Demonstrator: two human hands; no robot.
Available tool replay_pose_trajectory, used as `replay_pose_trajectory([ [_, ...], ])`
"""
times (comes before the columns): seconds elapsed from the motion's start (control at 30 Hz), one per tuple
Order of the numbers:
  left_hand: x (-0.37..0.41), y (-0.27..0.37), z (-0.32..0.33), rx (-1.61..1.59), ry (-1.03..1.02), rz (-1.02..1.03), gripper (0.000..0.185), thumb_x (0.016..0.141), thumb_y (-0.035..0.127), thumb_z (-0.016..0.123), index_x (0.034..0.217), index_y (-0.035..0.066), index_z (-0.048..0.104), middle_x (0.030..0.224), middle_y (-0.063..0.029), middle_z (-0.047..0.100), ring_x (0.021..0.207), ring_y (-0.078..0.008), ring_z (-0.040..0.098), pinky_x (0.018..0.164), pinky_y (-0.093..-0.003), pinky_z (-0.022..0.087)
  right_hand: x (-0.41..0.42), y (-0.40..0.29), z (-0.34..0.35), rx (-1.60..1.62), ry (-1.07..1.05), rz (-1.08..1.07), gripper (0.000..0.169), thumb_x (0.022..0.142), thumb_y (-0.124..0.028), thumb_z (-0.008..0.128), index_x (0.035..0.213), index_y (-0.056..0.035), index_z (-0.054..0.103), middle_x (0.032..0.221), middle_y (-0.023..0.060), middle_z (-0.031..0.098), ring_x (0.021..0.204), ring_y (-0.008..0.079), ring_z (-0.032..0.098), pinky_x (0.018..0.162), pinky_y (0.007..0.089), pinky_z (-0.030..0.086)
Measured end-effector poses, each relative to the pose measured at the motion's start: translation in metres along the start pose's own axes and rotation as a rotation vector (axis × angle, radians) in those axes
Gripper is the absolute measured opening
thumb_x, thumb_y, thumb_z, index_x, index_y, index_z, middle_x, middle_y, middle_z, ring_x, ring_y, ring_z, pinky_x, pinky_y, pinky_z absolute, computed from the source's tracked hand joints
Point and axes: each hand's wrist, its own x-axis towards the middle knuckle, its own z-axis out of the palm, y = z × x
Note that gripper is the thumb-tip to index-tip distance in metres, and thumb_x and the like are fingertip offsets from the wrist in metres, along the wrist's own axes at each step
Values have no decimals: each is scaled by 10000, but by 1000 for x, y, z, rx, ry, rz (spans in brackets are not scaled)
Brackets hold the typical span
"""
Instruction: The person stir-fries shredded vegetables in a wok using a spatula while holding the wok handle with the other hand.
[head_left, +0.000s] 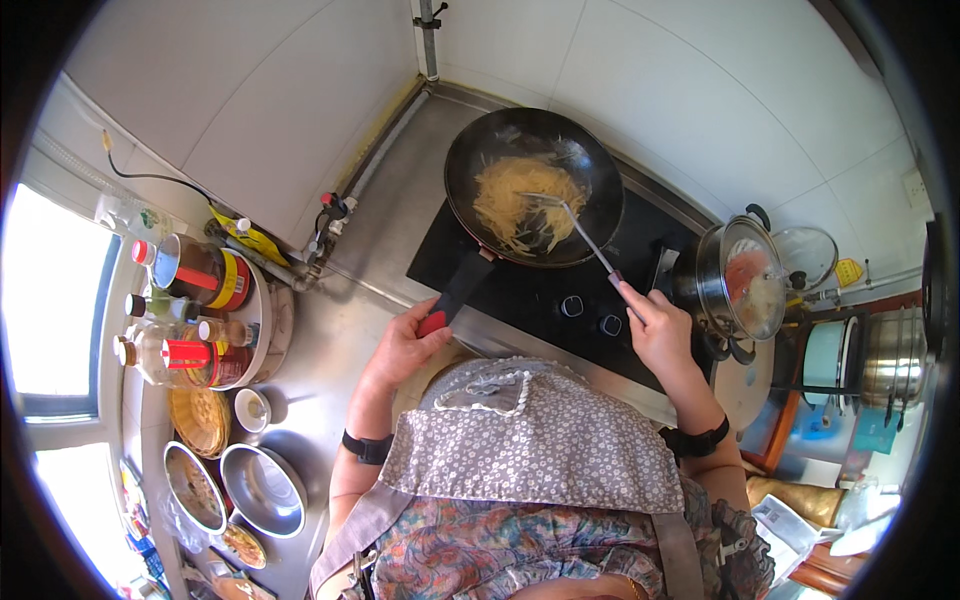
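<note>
My left hand (411, 339) grips the black and red handle (463, 289) of a dark wok (600, 161), which sits over the black gas stove (540, 292). Inside the wok lies a heap of pale yellow shredded food (517, 187), probably potato strips, gathered around the middle. My right hand (661, 330) is closed around the handle of a metal spatula (592, 244). Its blade rests among the shreds, partly hidden by them.
Right of the stove stands a steamer pot (701, 281) under a glass lid (754, 277). On the left, a round rack (262, 330) holds several seasoning bottles. Metal bowls (262, 491), a wicker basket (199, 420) and a small white cup (253, 410) stand on the steel counter (330, 352).
</note>
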Motion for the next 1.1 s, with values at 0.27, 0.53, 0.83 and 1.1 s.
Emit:
replay_pose_trajectory([
  [0.27, 0, -2, 1, -23, 2, -5, 495, 933, 97, 684, 1396, 24, 524, 769, 47, 560, 549, -40, 462, 487, -203, 370, 2, -14, -66, -112, -160, -30, 402, 771, -63, 724, 1134, -230, 752, 708, 66, 534, 582, 265, 611, 510, 396, 464],
  [0.53, -1, -1, 0, 0, -11, 5, 491, 935, 102, 684, 1394, 28, 524, 771, 45, 562, 545, -40, 464, 484, -201, 373, 31, 20, -7, -196, 63, 48, 394, 820, -89, 707, 1192, -221, 714, 745, 86, 547, 631, 310, 629, 564, 426, 497],
  [0.83, 1, -3, -1, -14, -13, 3, 499, 937, 113, 686, 1402, 34, 523, 741, 45, 547, 544, -39, 454, 486, -200, 367, 60, 37, 71, 841, 97, 664, 404, 925, -108, 674, 1327, -115, 636, 689, 18, 565, 534, 142, 555, 477, 295, 428],
  [1.1, -1, 5, -1, -2, -19, -5, 505, 935, 103, 682, 1409, 38, 521, 713, 44, 521, 542, -41, 446, 492, -201, 356, 35, 26, 57, 1287, -254, 761, 474, 929, -49, 650, 1396, -63, 568, 782, 26, 600, 550, 72, 491, 472, 211, 378],
])
